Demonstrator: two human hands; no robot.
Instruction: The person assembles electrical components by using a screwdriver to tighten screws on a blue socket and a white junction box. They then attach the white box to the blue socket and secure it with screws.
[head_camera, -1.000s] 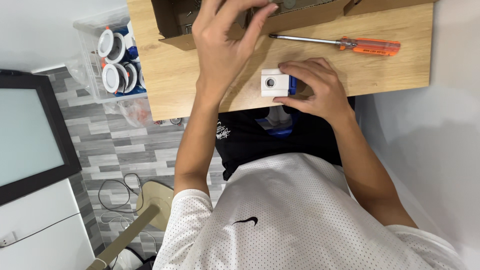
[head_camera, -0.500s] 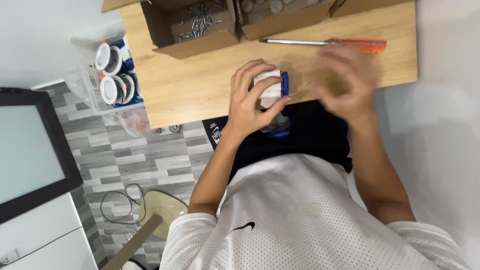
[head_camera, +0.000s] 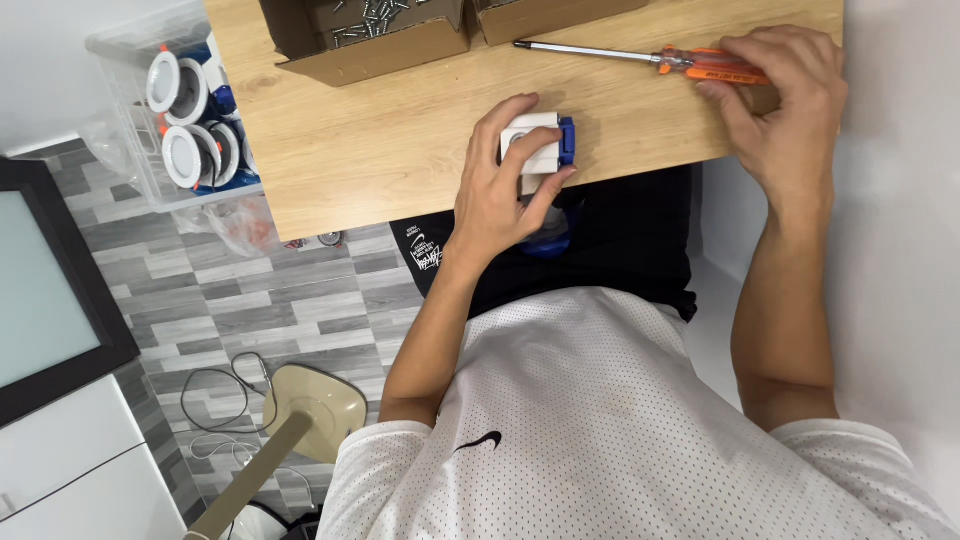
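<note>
My left hand (head_camera: 497, 190) grips a small white and blue plastic box (head_camera: 540, 148) at the near edge of the wooden table (head_camera: 390, 150). My right hand (head_camera: 785, 95) lies on the orange handle of a long screwdriver (head_camera: 650, 60) that rests flat on the table, shaft pointing left. The fingers curl over the handle's end.
An open cardboard box of screws (head_camera: 375, 35) stands at the table's far side, a second box (head_camera: 545, 15) beside it. Left of the table, a clear plastic bin (head_camera: 170, 110) holds round white fittings. A dark screen (head_camera: 50, 300) and cables lie on the grey floor.
My left hand came down from the screw box and took hold of the white and blue box. My right hand left that box and moved right onto the screwdriver handle.
</note>
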